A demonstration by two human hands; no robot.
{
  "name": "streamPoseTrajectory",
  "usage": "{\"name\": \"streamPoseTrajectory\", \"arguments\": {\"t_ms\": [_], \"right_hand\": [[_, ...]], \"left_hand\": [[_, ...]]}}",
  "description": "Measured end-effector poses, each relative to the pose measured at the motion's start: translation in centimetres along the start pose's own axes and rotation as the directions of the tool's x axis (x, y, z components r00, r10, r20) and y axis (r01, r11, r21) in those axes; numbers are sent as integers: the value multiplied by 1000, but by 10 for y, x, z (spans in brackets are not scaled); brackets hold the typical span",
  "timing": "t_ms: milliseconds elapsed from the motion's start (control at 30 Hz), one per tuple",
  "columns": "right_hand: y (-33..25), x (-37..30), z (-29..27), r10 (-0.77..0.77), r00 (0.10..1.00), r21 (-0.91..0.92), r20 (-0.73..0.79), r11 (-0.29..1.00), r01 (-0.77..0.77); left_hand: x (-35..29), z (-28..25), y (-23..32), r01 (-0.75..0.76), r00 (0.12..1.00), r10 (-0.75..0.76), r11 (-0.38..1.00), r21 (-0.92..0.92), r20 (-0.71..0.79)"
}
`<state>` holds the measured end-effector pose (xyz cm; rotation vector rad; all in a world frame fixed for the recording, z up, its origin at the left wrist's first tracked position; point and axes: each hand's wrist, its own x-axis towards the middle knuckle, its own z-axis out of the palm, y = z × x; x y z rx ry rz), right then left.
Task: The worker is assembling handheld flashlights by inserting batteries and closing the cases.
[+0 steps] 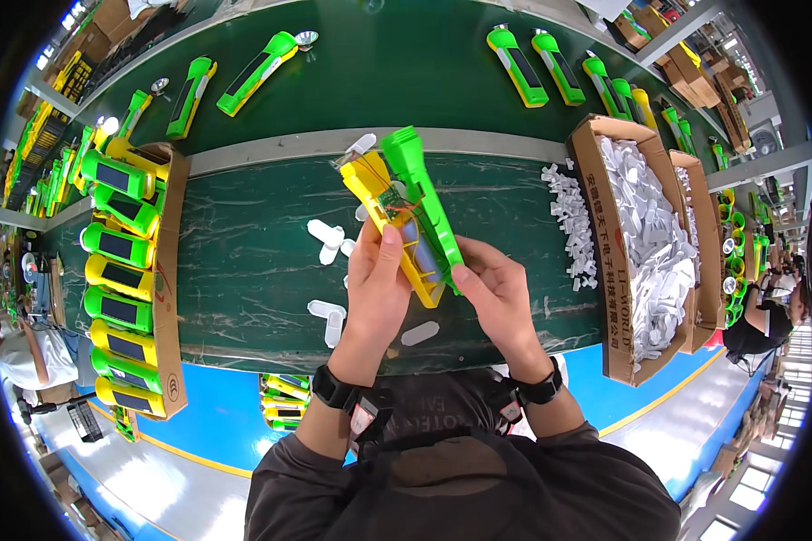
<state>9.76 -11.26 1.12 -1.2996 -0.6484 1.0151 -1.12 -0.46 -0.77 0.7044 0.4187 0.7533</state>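
Over the green worktable (244,270), an opened flashlight casing is held between my hands. My left hand (375,284) is closed around the yellow casing half (366,178), thumb on its edge. My right hand (496,293) grips the lower end of the green casing half (410,162), which is tilted apart from the yellow one. Inside the yellow half show a green circuit board (391,200), thin wires and a pale cylindrical battery (412,242). Loose white plastic pieces (327,238) lie left of the casing, and an oval white piece (420,334) lies below it.
At right, an open carton (615,316) holds many white parts, with small white parts (568,221) piled beside it. A carton (172,279) at left holds stacked green and yellow flashlights (122,278). Beyond a metal rail (334,142), more flashlights lie on a green belt (397,81).
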Motion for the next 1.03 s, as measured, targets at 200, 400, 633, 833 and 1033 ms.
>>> {"name": "streamPoseTrajectory", "arguments": {"t_ms": [200,400,633,833,1033], "right_hand": [[10,-1,3,-45,999,0,12,999,45],[17,2,13,-214,964,-233,156,941,246],[2,-7,-4,-107,746,-638,657,447,627],[23,-16,-10,-203,670,-642,714,191,743],[16,-6,-15,-135,973,-439,189,874,207]], "left_hand": [[-3,0,4,-12,1000,12,1000,21,3],[-14,-11,16,43,988,-10,977,208,-156],[-31,-52,53,-102,961,134,985,142,-241],[-30,-51,46,-114,970,137,986,123,-199],[-27,-42,33,-19,973,55,987,159,-224]]}}
